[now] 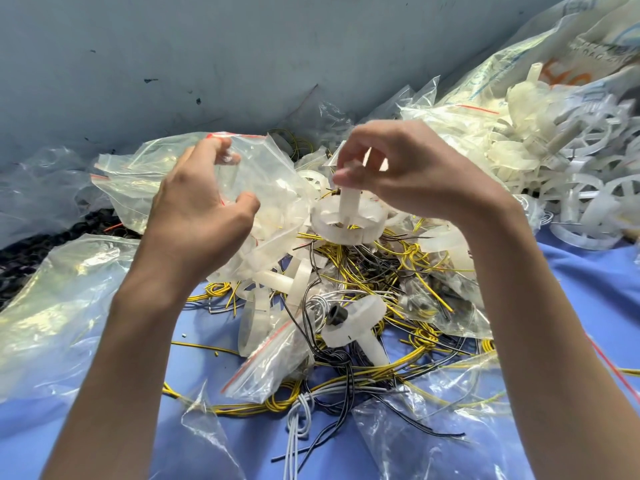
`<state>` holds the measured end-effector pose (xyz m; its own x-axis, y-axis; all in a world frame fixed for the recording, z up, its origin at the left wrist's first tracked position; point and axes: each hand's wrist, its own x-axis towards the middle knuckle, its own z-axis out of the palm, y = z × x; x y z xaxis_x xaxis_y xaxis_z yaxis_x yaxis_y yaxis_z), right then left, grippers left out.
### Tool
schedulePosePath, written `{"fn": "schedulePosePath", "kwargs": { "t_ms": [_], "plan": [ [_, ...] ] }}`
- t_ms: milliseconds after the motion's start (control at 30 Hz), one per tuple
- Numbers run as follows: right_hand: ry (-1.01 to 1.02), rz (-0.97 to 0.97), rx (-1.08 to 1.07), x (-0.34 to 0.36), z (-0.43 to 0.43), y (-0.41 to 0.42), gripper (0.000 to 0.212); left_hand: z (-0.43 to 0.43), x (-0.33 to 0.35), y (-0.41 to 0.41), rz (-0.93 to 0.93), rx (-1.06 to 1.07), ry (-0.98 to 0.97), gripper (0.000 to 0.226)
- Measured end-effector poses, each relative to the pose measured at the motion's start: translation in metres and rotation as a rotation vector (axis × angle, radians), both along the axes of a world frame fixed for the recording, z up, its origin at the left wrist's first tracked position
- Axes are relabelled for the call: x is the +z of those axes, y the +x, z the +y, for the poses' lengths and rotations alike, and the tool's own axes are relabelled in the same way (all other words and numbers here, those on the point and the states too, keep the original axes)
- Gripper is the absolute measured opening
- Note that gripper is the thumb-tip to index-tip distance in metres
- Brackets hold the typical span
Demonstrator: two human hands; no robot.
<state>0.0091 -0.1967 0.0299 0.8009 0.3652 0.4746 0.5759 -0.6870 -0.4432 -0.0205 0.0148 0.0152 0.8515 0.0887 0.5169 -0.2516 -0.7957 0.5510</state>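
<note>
Blue cloth (581,289) is covering the surface; one heap of white plastic wheels (588,188) is lying at the far right, overlapping too much to count and cut off by the frame; one tangle of yellow, black and grey wires (405,258) is lying centrally; the left hand (197,216) is gripping one clear zip bag (273,168) by its mouth, contents blurring behind the film; the right hand (408,174) is pinching the stem of one white wheel part (346,223), held just beside the bag above the wires, fingertips hiding the stem's top.

Print on sack (585,53) blurred, unreadable; no other text.
</note>
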Motion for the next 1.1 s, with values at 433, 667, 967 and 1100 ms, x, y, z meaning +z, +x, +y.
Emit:
{"fn": "schedulePosePath", "kwargs": {
  "t_ms": [433, 667, 967, 1100],
  "plan": [
    [0.161, -0.094, 0.118, 0.004, 0.021, -0.007, 0.016, -0.008, -0.002, -0.007, 0.085, -0.395, 0.196, 0.069],
    [0.154, -0.099, 0.065, 0.003, 0.021, -0.004, 0.016, -0.011, 0.0, -0.009, 0.082, -0.381, 0.109, 0.06],
    [-0.023, 0.124, 0.161, -0.002, 0.034, -0.011, 0.034, -0.016, 0.007, -0.015, 0.01, -0.352, -0.098, 0.057],
    [-0.195, 0.24, 0.164, -0.005, 0.032, -0.012, 0.045, -0.016, 0.005, -0.012, -0.013, -0.301, -0.118, 0.063]
  ]
}}
